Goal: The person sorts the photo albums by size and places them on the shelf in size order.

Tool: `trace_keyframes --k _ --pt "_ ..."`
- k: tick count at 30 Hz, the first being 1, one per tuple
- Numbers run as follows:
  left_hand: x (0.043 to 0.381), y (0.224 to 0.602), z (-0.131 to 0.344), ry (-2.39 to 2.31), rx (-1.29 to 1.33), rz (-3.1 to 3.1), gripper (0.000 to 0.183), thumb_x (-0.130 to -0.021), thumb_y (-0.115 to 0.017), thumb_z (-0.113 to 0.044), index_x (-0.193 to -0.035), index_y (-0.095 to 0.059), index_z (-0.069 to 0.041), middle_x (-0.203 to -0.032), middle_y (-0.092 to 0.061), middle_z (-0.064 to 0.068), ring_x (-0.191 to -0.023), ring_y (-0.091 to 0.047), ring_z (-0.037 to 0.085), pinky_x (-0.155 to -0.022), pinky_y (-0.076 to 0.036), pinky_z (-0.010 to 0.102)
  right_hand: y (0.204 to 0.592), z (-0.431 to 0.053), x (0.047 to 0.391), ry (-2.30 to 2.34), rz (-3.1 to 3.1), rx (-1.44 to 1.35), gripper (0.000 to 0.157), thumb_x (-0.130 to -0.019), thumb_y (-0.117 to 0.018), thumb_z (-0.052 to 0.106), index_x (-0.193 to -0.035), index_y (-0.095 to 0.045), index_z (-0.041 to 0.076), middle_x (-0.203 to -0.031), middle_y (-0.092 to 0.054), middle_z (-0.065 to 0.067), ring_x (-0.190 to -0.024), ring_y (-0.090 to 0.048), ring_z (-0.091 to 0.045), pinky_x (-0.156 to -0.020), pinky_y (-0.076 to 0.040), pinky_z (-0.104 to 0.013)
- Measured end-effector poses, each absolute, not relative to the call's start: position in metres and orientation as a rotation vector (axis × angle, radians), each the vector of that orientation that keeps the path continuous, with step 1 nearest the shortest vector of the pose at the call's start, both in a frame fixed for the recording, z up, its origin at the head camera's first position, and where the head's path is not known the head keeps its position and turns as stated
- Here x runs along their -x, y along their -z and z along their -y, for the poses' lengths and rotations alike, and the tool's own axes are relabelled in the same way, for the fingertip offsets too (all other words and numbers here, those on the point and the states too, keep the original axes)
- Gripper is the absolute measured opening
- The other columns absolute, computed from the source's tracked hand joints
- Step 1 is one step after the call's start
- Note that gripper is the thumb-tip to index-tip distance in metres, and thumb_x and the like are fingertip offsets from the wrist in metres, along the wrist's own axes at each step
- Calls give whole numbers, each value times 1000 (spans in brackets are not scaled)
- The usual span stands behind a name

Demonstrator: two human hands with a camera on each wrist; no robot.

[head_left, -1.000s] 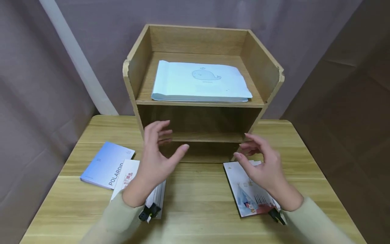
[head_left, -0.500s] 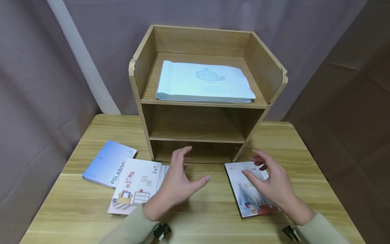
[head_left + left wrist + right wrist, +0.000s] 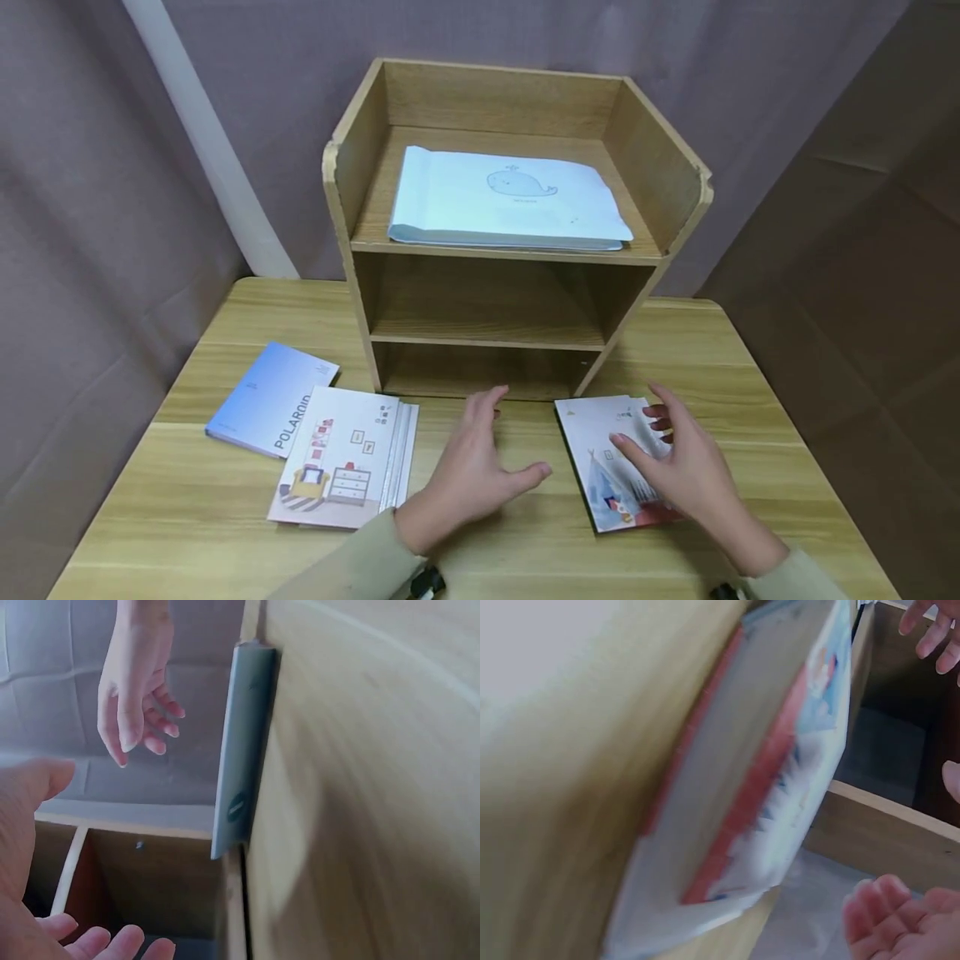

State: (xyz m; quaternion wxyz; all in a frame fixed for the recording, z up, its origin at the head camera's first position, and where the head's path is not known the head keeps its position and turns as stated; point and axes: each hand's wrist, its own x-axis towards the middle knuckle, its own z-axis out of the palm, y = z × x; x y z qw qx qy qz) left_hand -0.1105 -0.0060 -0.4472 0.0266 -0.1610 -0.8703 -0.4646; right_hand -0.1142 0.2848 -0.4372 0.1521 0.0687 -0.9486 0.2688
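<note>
My left hand (image 3: pixel 472 471) hovers over the table between the two groups of books, thumb apart from the loosely bent fingers, holding nothing. My right hand (image 3: pixel 690 467) hangs over the right part of a book with a tent picture (image 3: pixel 603 458), fingers relaxed and nothing in them. That book lies flat; its red-and-white page edges (image 3: pixel 735 795) face the right wrist camera, and a gap shows between it and the hand. Left of my left hand, a book with a room drawing (image 3: pixel 337 454) lies on other books, overlapping a blue book marked POLAROID (image 3: pixel 262 400).
A wooden shelf (image 3: pixel 487 340) stands at the back of the table (image 3: pixel 495 533). On its top level lies a pale book with a whale drawing (image 3: pixel 510 200). Grey curtains (image 3: pixel 487 29) hang behind and at the sides.
My left hand has moved right and nearer to me, away from the shelf front, uncovering the room-drawing book. My right hand has shifted slightly right and nearer too. The books stay put.
</note>
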Motion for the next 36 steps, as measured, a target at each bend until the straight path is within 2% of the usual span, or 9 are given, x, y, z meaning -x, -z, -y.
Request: trace_keyframes --k 6,8,15,20,27,32,36 --pt "109 457 -11 1605 445 2733 110 -66 -79 -63 -151 -23 -22 -136 -39 0 -118 -49 21 -93 -47 36 448 -294 111 -809 2806 -73 92 -79 -77 49 -146 -33 4 -113 -60 -22 -98 -58 -37 -77 -47 -53" --pt "108 459 -17 1665 430 2733 109 -66 -80 -62 -150 -25 -21 -130 -42 0 -116 -49 21 -91 -48 35 451 -297 112 -812 2825 -52 94 -79 -76 50 -146 -32 2 -115 -58 -24 -101 -56 -39 -79 -47 -55" --pt "106 468 -35 1806 407 2728 109 -65 -82 -59 -147 -30 -10 -127 -45 7 -112 -51 22 -92 -48 32 457 -305 113 -823 2924 41 104 -80 -72 57 -147 -25 -7 -125 -47 -34 -111 -48 -46 -84 -42 -63" --pt "103 474 -45 1888 391 2729 109 -66 -83 -57 -147 -29 -8 -126 -45 7 -112 -50 21 -92 -47 32 463 -307 114 -862 2972 75 108 -80 -71 59 -147 -20 -9 -130 -41 -37 -115 -43 -48 -88 -40 -64" --pt "96 482 -63 2011 334 2726 111 -63 -85 -56 -148 -29 -11 -132 -43 8 -113 -51 18 -87 -48 28 467 -312 113 -904 3013 95 110 -80 -72 58 -147 -18 -10 -133 -36 -40 -119 -39 -52 -93 -36 -68" --pt "92 488 -72 2074 326 2732 112 -64 -86 -52 -148 -28 -6 -135 -42 14 -106 -58 21 -82 -52 26 469 -314 114 -967 3047 112 106 -83 -71 53 -144 -19 -16 -129 -38 -42 -118 -38 -52 -94 -35 -66" --pt "93 490 -74 2136 308 2735 111 -67 -87 -46 -149 -26 -2 -128 -45 13 -96 -62 20 -77 -54 24 471 -317 117 -988 3084 137 102 -86 -69 51 -141 -19 -19 -126 -42 -43 -117 -38 -53 -93 -36 -64"
